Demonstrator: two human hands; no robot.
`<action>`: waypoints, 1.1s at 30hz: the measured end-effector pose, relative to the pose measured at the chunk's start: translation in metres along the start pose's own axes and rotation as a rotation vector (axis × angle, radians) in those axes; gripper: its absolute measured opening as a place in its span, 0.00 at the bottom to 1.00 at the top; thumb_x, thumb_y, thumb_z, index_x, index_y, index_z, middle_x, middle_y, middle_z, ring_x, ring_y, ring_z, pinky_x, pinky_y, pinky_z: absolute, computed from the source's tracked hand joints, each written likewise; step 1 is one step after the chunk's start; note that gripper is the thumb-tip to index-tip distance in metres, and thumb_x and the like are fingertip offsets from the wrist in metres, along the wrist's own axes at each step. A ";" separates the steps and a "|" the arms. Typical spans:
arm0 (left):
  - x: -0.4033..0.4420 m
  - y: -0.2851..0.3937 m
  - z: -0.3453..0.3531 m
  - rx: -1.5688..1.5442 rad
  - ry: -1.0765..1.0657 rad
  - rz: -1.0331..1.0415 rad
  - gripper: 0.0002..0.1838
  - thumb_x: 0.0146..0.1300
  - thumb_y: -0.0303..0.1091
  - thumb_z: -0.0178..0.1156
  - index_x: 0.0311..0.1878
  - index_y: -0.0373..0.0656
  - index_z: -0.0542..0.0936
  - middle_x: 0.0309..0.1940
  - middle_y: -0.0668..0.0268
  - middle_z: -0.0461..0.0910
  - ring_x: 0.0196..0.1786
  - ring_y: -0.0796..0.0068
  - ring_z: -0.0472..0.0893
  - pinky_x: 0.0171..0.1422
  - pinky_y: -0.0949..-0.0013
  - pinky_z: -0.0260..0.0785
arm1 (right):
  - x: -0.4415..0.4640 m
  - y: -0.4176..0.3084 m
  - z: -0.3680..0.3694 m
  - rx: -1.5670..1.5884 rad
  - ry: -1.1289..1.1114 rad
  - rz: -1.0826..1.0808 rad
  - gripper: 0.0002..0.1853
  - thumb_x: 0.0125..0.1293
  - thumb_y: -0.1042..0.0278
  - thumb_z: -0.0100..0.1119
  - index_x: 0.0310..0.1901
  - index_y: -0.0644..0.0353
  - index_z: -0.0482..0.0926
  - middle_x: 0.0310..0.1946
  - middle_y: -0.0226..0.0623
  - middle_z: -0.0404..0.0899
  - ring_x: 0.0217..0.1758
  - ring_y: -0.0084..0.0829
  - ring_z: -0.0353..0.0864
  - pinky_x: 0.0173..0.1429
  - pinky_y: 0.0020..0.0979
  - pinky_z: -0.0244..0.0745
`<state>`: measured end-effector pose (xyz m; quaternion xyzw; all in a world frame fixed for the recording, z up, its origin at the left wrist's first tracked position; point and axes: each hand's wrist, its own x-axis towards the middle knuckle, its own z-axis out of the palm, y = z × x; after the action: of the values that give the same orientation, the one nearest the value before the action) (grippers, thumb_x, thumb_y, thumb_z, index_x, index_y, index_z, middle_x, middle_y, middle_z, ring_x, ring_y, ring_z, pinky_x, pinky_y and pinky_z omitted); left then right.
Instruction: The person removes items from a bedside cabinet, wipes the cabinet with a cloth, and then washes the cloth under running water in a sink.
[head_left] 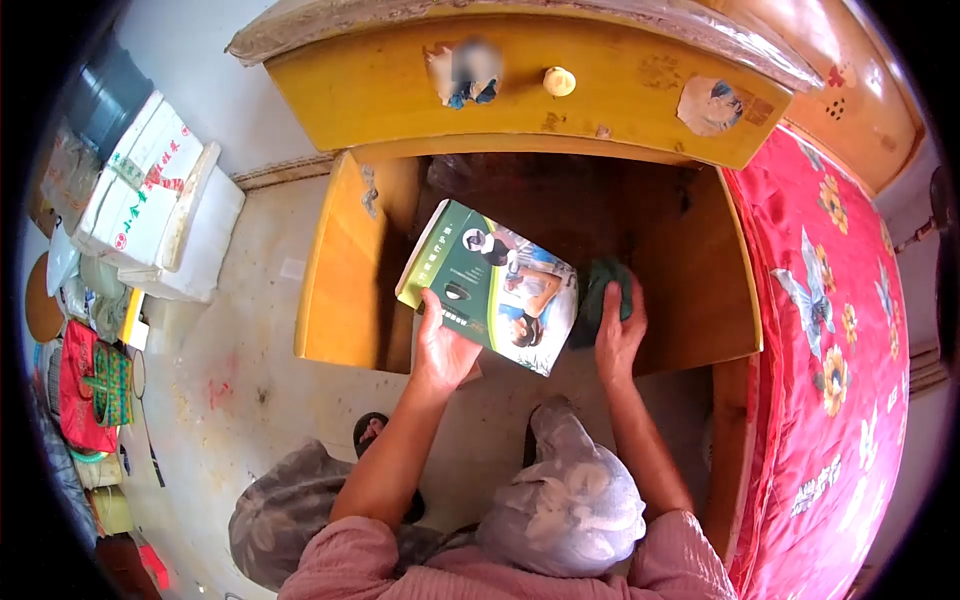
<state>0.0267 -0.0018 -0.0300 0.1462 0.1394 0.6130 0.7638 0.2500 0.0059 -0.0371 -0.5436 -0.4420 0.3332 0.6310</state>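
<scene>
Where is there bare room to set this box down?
The floor between the white bin and left cabinet door looks mostly bare. Crowded: around the red bag, and between the doors, where the left hand holds the box and the right hand something dark green.

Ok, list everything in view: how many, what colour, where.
Printed box: one, green and white, centre
Bundle: one, dark green, beside box
Cabinet: one, yellow, open, ahead
Knob: one, cream, on cabinet
Bedding: one, red floral, right
Boxes: at least two, white, left
Bag: one, red, left
Checked bag: one, green, left
Clutter: uncountable, mixed, left edge
Legs: two, grey, bottom
Sleeves: two, pink, bottom
Left hand: one, bare, holding box
Right hand: one, bare, on bundle
</scene>
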 end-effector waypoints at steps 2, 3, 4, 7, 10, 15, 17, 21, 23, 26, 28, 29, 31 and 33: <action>0.006 -0.004 -0.009 0.037 -0.005 -0.052 0.34 0.68 0.57 0.49 0.69 0.45 0.61 0.65 0.64 0.67 0.65 0.65 0.68 0.68 0.55 0.59 | 0.020 -0.024 0.014 -0.112 -0.061 -0.141 0.21 0.68 0.59 0.54 0.58 0.60 0.72 0.58 0.45 0.74 0.62 0.44 0.69 0.65 0.40 0.63; 0.006 -0.007 -0.010 0.057 -0.003 -0.080 0.33 0.69 0.56 0.48 0.69 0.45 0.61 0.64 0.64 0.68 0.64 0.65 0.69 0.66 0.54 0.61 | 0.027 -0.035 0.020 -0.283 -0.172 -0.273 0.21 0.68 0.59 0.54 0.59 0.59 0.72 0.59 0.44 0.72 0.63 0.44 0.68 0.66 0.41 0.63; 0.006 -0.011 -0.010 0.120 0.016 -0.101 0.29 0.69 0.52 0.50 0.67 0.45 0.64 0.61 0.65 0.71 0.62 0.67 0.70 0.65 0.56 0.62 | 0.030 -0.041 0.026 -0.453 -0.286 -0.411 0.22 0.68 0.59 0.54 0.60 0.57 0.71 0.61 0.43 0.71 0.64 0.45 0.67 0.66 0.41 0.63; 0.011 -0.019 -0.007 0.083 0.089 -0.099 0.28 0.68 0.50 0.53 0.65 0.45 0.66 0.59 0.65 0.72 0.61 0.67 0.71 0.65 0.58 0.63 | 0.012 -0.036 0.053 -0.925 -0.580 -0.551 0.25 0.64 0.59 0.58 0.62 0.50 0.69 0.68 0.36 0.63 0.66 0.49 0.64 0.63 0.52 0.63; 0.010 -0.011 -0.032 -0.005 0.144 -0.003 0.27 0.68 0.48 0.53 0.64 0.43 0.67 0.58 0.65 0.74 0.60 0.66 0.73 0.66 0.59 0.63 | -0.011 0.009 0.034 -0.833 -0.607 -0.464 0.23 0.63 0.61 0.57 0.61 0.52 0.72 0.63 0.38 0.70 0.62 0.49 0.69 0.63 0.51 0.65; 0.012 -0.008 -0.070 -0.061 0.401 0.004 0.25 0.66 0.50 0.57 0.59 0.44 0.72 0.55 0.66 0.77 0.58 0.67 0.74 0.64 0.60 0.63 | -0.030 0.090 -0.027 -0.338 -0.414 0.705 0.25 0.66 0.55 0.60 0.60 0.58 0.71 0.54 0.38 0.76 0.55 0.34 0.75 0.57 0.34 0.70; 0.023 -0.019 -0.081 -0.112 0.395 0.001 0.24 0.64 0.48 0.60 0.58 0.45 0.73 0.53 0.68 0.78 0.57 0.68 0.75 0.64 0.60 0.63 | -0.023 0.037 -0.009 -0.011 -0.426 0.876 0.26 0.64 0.55 0.62 0.59 0.59 0.72 0.51 0.35 0.76 0.52 0.31 0.76 0.54 0.33 0.72; 0.045 -0.033 -0.071 -0.156 0.277 -0.051 0.24 0.62 0.45 0.63 0.57 0.45 0.74 0.53 0.65 0.78 0.56 0.67 0.77 0.62 0.58 0.67 | -0.001 0.034 0.004 -0.039 -0.333 0.831 0.30 0.55 0.59 0.69 0.58 0.59 0.73 0.50 0.37 0.77 0.53 0.34 0.75 0.57 0.36 0.70; 0.067 -0.034 -0.071 -0.106 0.268 -0.108 0.29 0.58 0.49 0.66 0.59 0.46 0.73 0.52 0.64 0.79 0.52 0.65 0.79 0.61 0.56 0.69 | 0.026 0.052 0.000 -0.080 -0.291 0.719 0.34 0.51 0.59 0.72 0.60 0.57 0.71 0.56 0.40 0.73 0.57 0.37 0.73 0.61 0.37 0.68; 0.092 -0.034 -0.058 0.136 0.538 -0.212 0.45 0.49 0.56 0.72 0.66 0.47 0.62 0.66 0.60 0.65 0.64 0.59 0.68 0.61 0.48 0.65 | 0.066 0.045 0.012 -0.635 -0.101 0.443 0.37 0.53 0.55 0.70 0.63 0.55 0.67 0.61 0.44 0.70 0.60 0.42 0.72 0.64 0.40 0.65; 0.094 -0.035 -0.075 0.287 0.518 -0.209 0.50 0.54 0.56 0.68 0.71 0.44 0.52 0.63 0.54 0.63 0.58 0.57 0.71 0.56 0.52 0.70 | 0.083 0.039 0.025 -1.156 -0.015 -0.011 0.35 0.56 0.55 0.69 0.64 0.56 0.66 0.60 0.46 0.71 0.61 0.43 0.71 0.65 0.41 0.64; 0.092 -0.039 -0.094 0.303 0.522 -0.225 0.46 0.56 0.54 0.66 0.70 0.44 0.55 0.60 0.55 0.67 0.56 0.58 0.73 0.56 0.52 0.70 | 0.098 0.047 0.030 -1.099 -0.084 -0.081 0.35 0.57 0.57 0.68 0.64 0.56 0.66 0.60 0.47 0.71 0.61 0.43 0.71 0.65 0.40 0.64; 0.076 -0.034 -0.096 0.362 0.619 -0.254 0.29 0.65 0.49 0.57 0.63 0.44 0.66 0.50 0.59 0.77 0.50 0.60 0.77 0.56 0.54 0.71 | 0.128 0.064 0.045 -0.982 -0.224 -0.210 0.34 0.58 0.60 0.67 0.64 0.57 0.65 0.59 0.48 0.72 0.62 0.43 0.71 0.65 0.40 0.64; 0.067 -0.035 -0.122 0.343 0.603 -0.270 0.28 0.65 0.49 0.55 0.63 0.45 0.66 0.51 0.59 0.77 0.52 0.60 0.77 0.58 0.54 0.69 | 0.155 0.074 0.095 -0.655 -0.375 -0.155 0.33 0.58 0.64 0.67 0.64 0.59 0.65 0.58 0.46 0.72 0.62 0.41 0.71 0.65 0.39 0.65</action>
<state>0.0245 0.0627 -0.1580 0.0651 0.4767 0.4900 0.7269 0.2269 0.1961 -0.0776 -0.6111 -0.6724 0.2192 0.3555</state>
